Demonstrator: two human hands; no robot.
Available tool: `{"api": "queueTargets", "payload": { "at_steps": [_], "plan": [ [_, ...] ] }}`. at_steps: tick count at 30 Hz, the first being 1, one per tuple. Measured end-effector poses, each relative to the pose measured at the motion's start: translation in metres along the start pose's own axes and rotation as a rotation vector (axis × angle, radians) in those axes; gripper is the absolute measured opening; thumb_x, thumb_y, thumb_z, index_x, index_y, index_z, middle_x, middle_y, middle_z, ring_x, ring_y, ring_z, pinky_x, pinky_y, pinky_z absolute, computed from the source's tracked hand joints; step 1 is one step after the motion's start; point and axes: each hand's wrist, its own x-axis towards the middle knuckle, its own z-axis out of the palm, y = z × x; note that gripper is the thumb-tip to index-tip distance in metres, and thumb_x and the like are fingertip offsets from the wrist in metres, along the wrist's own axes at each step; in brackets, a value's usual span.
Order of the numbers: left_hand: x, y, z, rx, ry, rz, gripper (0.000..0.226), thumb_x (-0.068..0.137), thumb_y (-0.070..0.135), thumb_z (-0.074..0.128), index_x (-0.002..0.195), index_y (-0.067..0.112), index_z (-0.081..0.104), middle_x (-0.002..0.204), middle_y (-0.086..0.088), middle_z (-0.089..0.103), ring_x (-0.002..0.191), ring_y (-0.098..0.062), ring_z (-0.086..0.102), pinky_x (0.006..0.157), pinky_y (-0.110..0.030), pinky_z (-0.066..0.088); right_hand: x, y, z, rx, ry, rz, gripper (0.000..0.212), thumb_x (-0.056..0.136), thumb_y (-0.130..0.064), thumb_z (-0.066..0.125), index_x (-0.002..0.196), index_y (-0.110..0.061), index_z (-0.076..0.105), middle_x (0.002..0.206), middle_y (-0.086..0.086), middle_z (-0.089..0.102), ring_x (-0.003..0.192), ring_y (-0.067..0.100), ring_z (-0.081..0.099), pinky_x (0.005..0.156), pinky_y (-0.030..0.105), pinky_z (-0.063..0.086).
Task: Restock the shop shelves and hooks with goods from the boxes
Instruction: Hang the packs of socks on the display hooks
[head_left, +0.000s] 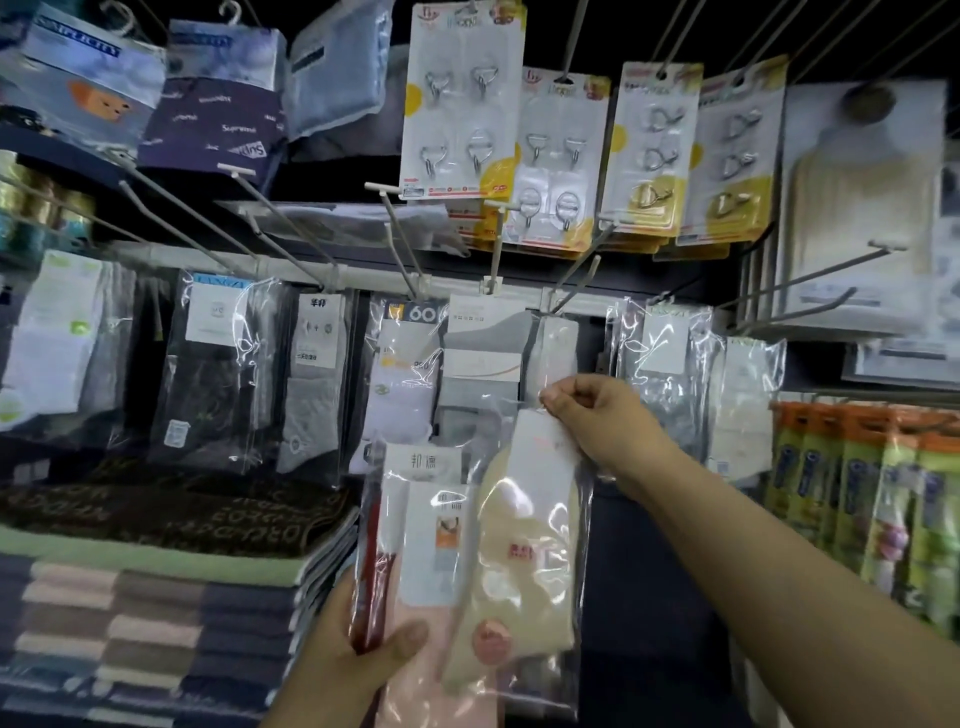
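I see the right hand reaching up, arm outstretched, pinching the top of a cream sock packet below the sock hooks; the left hand grips several packets low, thumb across.

One camera sits on the person's head. It looks forward and a bit down, very close to the shop hooks, with both arms coming in from the bottom.
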Motion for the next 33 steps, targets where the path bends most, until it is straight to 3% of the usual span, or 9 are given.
{"api": "queueTargets", "payload": {
  "at_steps": [4,8,11,14,18,23,26,30,33],
  "plan": [
    [0.009,0.001,0.000,0.009,0.025,0.052,0.094,0.021,0.057,0.090,0.107,0.036,0.059,0.092,0.016,0.075,0.087,-0.002,0.070,0.061,-0.012,0.052,0.020,-0.008,-0.029,0.120,0.114,0.035,0.011,0.091,-0.018,0.063,0.081,-0.015,0.068,0.083,0.007,0.067,0.066,0.017,0.059,0.056,0.027,0.054],
    [0.023,0.006,0.001,0.031,0.062,0.096,0.098,0.024,0.049,0.094,0.115,0.031,0.060,0.095,0.011,0.075,0.086,-0.006,0.071,0.066,-0.018,0.054,0.051,-0.021,-0.041,0.106,0.223,-0.018,0.014,0.088,-0.015,0.067,0.075,-0.018,0.067,0.077,-0.004,0.065,0.069,0.010,0.058,0.062,0.020,0.049],
    [0.028,0.009,0.000,0.039,0.133,0.102,0.068,0.052,0.026,0.093,0.112,0.032,0.060,0.095,0.009,0.075,0.084,-0.008,0.072,0.061,-0.015,0.054,0.074,-0.028,-0.042,0.065,0.277,-0.036,0.016,0.086,-0.016,0.070,0.072,-0.021,0.063,0.075,-0.005,0.062,0.069,0.010,0.057,0.070,0.025,0.051],
    [0.030,0.014,0.000,0.069,0.131,0.106,0.058,0.064,0.002,0.084,0.104,0.036,0.059,0.091,0.014,0.075,0.083,-0.004,0.071,0.061,-0.015,0.053,0.089,-0.035,-0.040,0.064,0.296,-0.081,0.018,0.085,-0.014,0.070,0.073,-0.021,0.058,0.076,-0.004,0.059,0.069,0.011,0.056,0.073,0.028,0.050],
    [0.030,0.021,-0.003,0.044,0.109,0.139,0.077,0.041,0.039,0.094,0.110,0.035,0.060,0.099,0.011,0.074,0.091,-0.009,0.071,0.075,-0.025,0.050,0.103,-0.036,-0.037,0.014,0.271,-0.121,0.023,0.087,-0.011,0.068,0.069,-0.022,0.058,0.076,-0.005,0.060,0.071,0.011,0.057,0.072,0.026,0.051],
    [0.028,0.026,-0.011,0.046,0.116,0.153,0.097,0.027,0.050,0.094,0.116,0.035,0.059,0.103,0.009,0.074,0.094,-0.011,0.070,0.080,-0.030,0.050,0.111,-0.022,-0.034,-0.002,0.193,-0.145,0.025,0.093,-0.007,0.057,0.074,-0.023,0.060,0.079,0.001,0.063,0.073,0.018,0.059,0.062,0.026,0.051],
    [0.026,0.029,-0.013,0.081,0.133,0.142,0.064,0.057,0.023,0.089,0.114,0.032,0.060,0.100,0.009,0.074,0.090,-0.009,0.071,0.072,-0.022,0.053,0.107,-0.020,-0.037,-0.028,0.195,-0.153,0.023,0.095,-0.008,0.053,0.085,-0.023,0.066,0.089,0.002,0.064,0.070,0.014,0.056,0.066,0.028,0.051],
    [0.025,0.031,-0.006,0.095,0.142,0.122,0.050,0.072,-0.006,0.071,0.105,0.029,0.060,0.090,0.009,0.075,0.083,-0.009,0.071,0.059,-0.015,0.054,0.082,-0.008,-0.036,-0.242,0.351,-0.245,0.024,0.092,-0.016,0.057,0.114,-0.020,0.065,0.117,0.001,0.049,0.103,0.016,0.053,0.093,0.030,0.044],
    [0.021,0.027,0.003,0.079,0.138,0.104,0.047,0.075,-0.008,0.069,0.104,0.028,0.060,0.089,0.007,0.076,0.079,-0.008,0.072,0.060,-0.016,0.053,0.036,0.002,-0.017,-0.270,0.388,-0.365,0.013,0.091,-0.015,0.057,0.103,-0.017,0.062,0.102,-0.001,0.050,0.088,0.014,0.052,0.082,0.027,0.044]
  ]
}}
